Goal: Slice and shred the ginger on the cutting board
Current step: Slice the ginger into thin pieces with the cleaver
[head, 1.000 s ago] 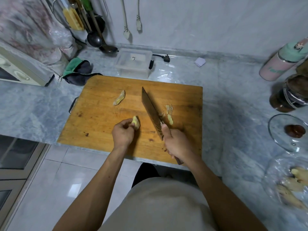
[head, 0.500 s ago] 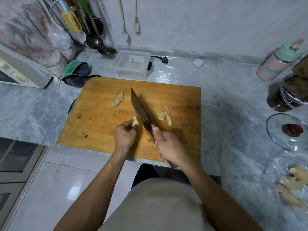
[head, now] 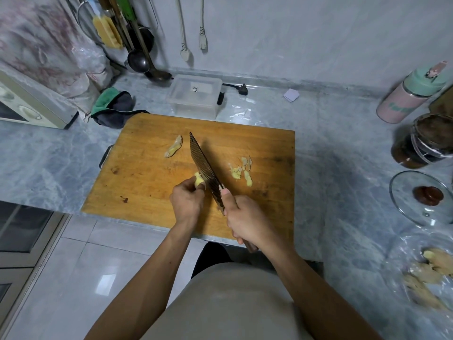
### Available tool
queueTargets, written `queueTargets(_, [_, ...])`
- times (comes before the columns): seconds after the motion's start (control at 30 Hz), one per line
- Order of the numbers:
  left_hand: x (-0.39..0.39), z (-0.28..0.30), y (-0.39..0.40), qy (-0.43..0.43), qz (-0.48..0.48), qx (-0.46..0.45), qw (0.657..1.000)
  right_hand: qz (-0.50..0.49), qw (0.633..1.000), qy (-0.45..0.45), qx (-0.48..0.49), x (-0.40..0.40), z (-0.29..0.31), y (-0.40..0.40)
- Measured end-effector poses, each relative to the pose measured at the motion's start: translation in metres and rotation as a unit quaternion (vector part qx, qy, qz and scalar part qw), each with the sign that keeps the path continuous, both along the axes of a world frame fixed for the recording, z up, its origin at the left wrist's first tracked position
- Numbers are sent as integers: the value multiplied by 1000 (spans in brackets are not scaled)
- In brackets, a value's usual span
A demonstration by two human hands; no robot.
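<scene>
**Ginger held against the cleaver blade on the cutting board**

Ginger piece (head: 198, 179) is pinched in the curled fingers of the left hand (head: 187, 203) on the near half of the wooden cutting board (head: 137, 182), and only its pale yellow end is seen past the fingertips. The flat of the cleaver (head: 204, 168) is set directly against that end, with the edge down on the board and the tip pointed away and to the left. The handle of the cleaver is wrapped by the right hand (head: 247, 223), the thumb being laid along the top near the blade; the butt of the handle is seen below the wrist.

To the right of the blade, a small heap of ginger slices (head: 241, 170) is spread on the board, apart from the cleaver. Beyond the left hand, a second, uncut ginger knob (head: 174, 149) is laid near the blade's tip, just left of it.

The board is placed on a grey marble counter (head: 49, 163). At the near right, more ginger roots (head: 431, 273) are kept in a clear plastic bag, and a glass lid (head: 426, 196) with a dark knob is set beyond them. Behind the board a clear plastic container (head: 195, 95) is seen, with a green and grey cloth (head: 111, 107) to its left. At the far right a pink and green bottle (head: 411, 94) is leaned beside a dark jar (head: 424, 141). A black ladle (head: 141, 61) is hung at the wall.
</scene>
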State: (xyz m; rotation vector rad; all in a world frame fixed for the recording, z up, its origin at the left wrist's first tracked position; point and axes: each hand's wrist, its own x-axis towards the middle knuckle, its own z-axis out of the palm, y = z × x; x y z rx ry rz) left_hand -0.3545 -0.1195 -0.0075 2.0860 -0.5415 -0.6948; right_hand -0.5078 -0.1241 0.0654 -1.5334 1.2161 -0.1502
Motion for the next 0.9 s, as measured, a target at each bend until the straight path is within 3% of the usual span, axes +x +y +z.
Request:
queueTargets(0.13, [8,1,6,27,4,-9,1000,-22,1000,-12,15,-4,-1,-4])
queueTargets(0.4, [18,3,29,-55,1,23,998,-50,998,-10,39,-11,-10,-8])
queueTargets(0.7, [19,11,10,52,110,50,991,-5,1000,9,11,-1,-6,2])
queueTargets(0.9, [25,10,11,84,110,79,987,37,998,38,-28,8,-4,6])
